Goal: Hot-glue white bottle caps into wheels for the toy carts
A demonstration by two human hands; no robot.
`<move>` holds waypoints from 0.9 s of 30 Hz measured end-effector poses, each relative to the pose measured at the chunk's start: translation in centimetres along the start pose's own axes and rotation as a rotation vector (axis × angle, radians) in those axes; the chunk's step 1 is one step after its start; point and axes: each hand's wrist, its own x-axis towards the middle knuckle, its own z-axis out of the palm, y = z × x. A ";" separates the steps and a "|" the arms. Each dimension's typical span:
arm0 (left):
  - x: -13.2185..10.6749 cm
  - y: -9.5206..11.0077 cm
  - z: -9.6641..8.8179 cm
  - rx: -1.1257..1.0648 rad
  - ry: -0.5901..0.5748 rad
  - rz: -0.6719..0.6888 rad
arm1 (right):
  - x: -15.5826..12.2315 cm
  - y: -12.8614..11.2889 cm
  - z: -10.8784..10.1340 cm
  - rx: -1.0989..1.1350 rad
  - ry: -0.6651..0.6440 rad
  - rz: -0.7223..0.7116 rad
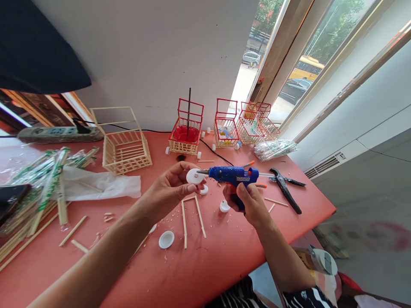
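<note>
Between the thumb and fingers of my left hand is a round white plastic cap. My right hand grips a blue hot glue gun by its handle, a clear glue stick showing at the back. The gun's metal nozzle meets the face of the cap near its centre. Below my hands, a U-shaped frame of wooden sticks lies on the red tabletop. Loose white caps lie around it, one in front and another under the gun.
An unpainted stick cart stands back left, with red-trimmed carts along the wall. Pliers lie at right. Wrapped chopsticks and a power strip are at left. A black cable crosses behind.
</note>
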 end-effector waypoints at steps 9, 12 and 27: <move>0.1 0.1 0.0 0.018 -0.013 0.034 | 0.1 -0.1 0.2 0.085 -0.020 -0.007; 0.0 0.2 0.1 0.039 0.005 0.034 | 0.1 -0.2 0.3 0.098 -0.024 -0.017; 0.1 0.4 0.4 0.058 0.047 0.058 | 0.1 -0.1 0.4 0.100 -0.015 -0.019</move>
